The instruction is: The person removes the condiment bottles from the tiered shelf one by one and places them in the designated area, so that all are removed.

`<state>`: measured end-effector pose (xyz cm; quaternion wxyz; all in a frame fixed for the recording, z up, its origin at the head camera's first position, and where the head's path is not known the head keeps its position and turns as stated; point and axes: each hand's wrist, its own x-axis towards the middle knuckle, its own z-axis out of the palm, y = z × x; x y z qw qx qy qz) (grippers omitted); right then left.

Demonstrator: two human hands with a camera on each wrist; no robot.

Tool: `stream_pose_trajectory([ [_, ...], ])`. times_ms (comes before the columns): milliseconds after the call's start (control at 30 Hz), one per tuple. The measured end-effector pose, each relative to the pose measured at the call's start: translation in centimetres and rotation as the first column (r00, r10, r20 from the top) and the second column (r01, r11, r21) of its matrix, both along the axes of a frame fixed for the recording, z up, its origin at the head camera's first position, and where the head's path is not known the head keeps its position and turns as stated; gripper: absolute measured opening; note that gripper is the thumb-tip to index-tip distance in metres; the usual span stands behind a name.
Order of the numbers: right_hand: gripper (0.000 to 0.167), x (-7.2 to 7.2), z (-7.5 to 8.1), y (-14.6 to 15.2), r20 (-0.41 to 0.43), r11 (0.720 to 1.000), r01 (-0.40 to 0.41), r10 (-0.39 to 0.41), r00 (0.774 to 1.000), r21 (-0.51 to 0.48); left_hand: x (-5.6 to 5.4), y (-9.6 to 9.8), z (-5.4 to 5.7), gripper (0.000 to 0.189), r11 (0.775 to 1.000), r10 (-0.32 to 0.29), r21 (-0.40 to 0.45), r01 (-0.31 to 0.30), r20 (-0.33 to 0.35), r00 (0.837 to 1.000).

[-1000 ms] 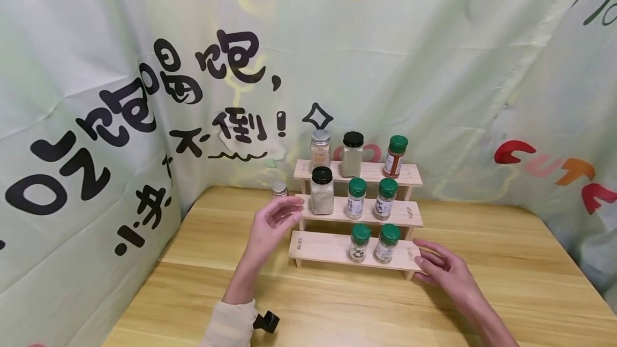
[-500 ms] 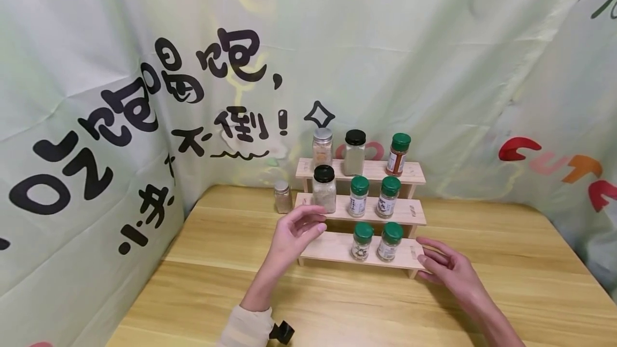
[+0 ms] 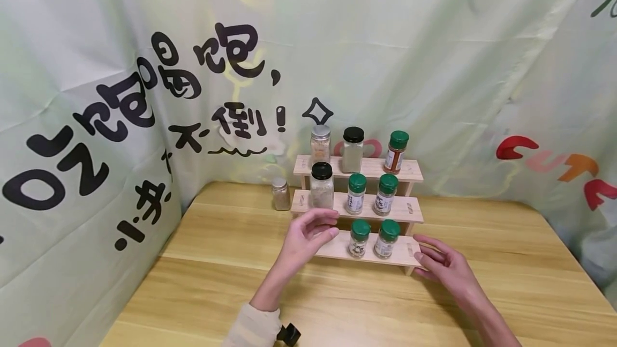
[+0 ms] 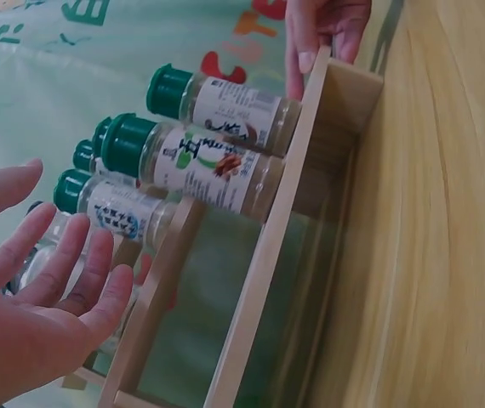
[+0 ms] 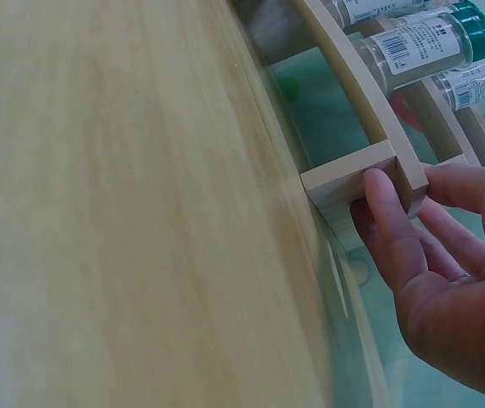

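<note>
Plenty of room low over the counter (image 3: 356,304) in front of the three-tier wooden rack (image 3: 369,212), but the left hand (image 3: 307,240) hangs before the left part of the lowest shelf (image 3: 338,245) and the right hand (image 3: 445,265) grips its right end! Two green-capped spice jars (image 3: 386,241) stand close together there, in the way of the middle shelf's green-capped pair (image 3: 355,201), while a black-capped glass jar (image 3: 322,191) blocks that shelf's left. Up top, a gap opens between the other black-capped jar (image 3: 353,155) and the red spice jar (image 3: 394,158).
</note>
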<state>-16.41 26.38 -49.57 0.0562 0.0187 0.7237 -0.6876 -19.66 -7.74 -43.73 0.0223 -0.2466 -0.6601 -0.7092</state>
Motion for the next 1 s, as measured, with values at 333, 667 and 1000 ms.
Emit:
stream_pose_trajectory([
  [333, 0.054, -0.2, -0.1, 0.0, -0.001, 1.0, -0.005, 0.005, 1.0, -0.016, -0.3, 1.7, -0.4, 0.036, 0.998, -0.059, 0.011, 0.059, 0.034, 0.998],
  [667, 0.054, -0.1, 0.0, 0.0, -0.016, 0.999, -0.009, 0.008, 1.0, -0.034, -0.4, 3.1, -0.8, 0.039, 0.999, -0.042, 0.002, 0.042, 0.075, 0.996],
  [1000, 0.054, 0.1, -0.1, 0.0, -0.022, 1.0, -0.004, 0.004, 1.0, -0.023, -0.3, 3.7, -1.4, 0.041, 1.0, -0.016, -0.023, 0.018, 0.087, 0.996],
])
